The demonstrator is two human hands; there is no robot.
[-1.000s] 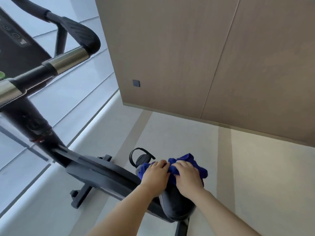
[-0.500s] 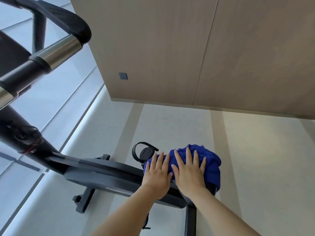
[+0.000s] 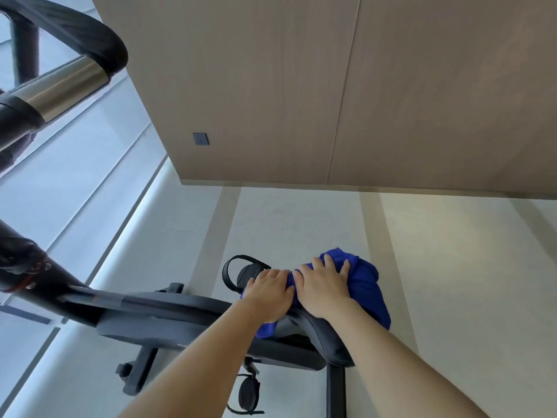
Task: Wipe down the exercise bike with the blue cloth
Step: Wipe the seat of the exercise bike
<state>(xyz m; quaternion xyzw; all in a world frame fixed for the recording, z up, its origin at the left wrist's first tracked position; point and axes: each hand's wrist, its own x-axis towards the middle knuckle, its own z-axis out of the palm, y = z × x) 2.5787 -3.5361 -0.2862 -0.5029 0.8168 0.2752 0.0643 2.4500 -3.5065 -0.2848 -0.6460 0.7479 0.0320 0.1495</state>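
The blue cloth (image 3: 367, 285) is draped over the front of the black saddle (image 3: 319, 333) of the exercise bike (image 3: 156, 309), low in the middle of the view. My left hand (image 3: 268, 294) lies on the cloth's left part, its fingertips curled down over the cloth at the saddle's nose. Beside it, my right hand (image 3: 324, 288) presses on the cloth with fingers spread. The cloth hangs down the saddle's right side, and a corner shows under my left wrist.
The handlebar (image 3: 60, 86), black with a steel sleeve, juts in at upper left. A strapped pedal (image 3: 241, 271) sits just beyond my left hand; another pedal (image 3: 248, 393) hangs below the frame. A wood-panelled wall (image 3: 271, 86) with a small socket (image 3: 200, 139) stands ahead, with windows (image 3: 75, 182) at left.
Both hands lay flat on the spread cloth half a second ago. Now my left fingers have curled and the cloth bunches between the hands. The view has shifted slightly.
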